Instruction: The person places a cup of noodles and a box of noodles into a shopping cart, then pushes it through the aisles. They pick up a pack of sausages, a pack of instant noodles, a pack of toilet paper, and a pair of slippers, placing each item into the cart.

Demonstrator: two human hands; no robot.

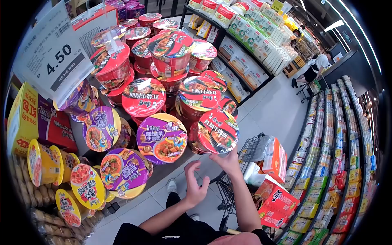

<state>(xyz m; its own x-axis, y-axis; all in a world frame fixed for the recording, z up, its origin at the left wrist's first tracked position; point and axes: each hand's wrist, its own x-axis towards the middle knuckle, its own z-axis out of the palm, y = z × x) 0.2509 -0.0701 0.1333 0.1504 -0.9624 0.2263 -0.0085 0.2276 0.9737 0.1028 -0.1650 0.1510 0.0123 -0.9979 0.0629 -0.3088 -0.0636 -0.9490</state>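
Right hand: my right hand (229, 162) reaches up to the red noodle bowl (217, 131), its fingers (215, 155) touching the lower rim.
Right grip: the fingertips end at the rim and the thumb is out of sight, so I cannot tell whether they pinch the bowl or only rest on it.
Left hand: my left hand (195, 187) hangs lower and holds nothing; its fingers (190, 168) are spread and lightly curled.
Red bowl's place: at the front right edge of the stacked display, tilted so that its lid faces me, just right of a purple noodle bowl (161, 138).
Bowl's body: mostly hidden behind its own lid; I see a strip of its side on the left.
Display: the bowls overlap, so I see mostly lids; the shelf under them is largely covered.
Price sign (53, 57): it reads 4.50, and the small print is too fine to read.
Shopping cart (241, 163): partly behind my right forearm, with red packets (275, 202) beside it.
Edges: the lens darkens the corners and cuts off the yellow cups (43, 163) at the left.
Far aisle: a person (316, 67), too small to make out.
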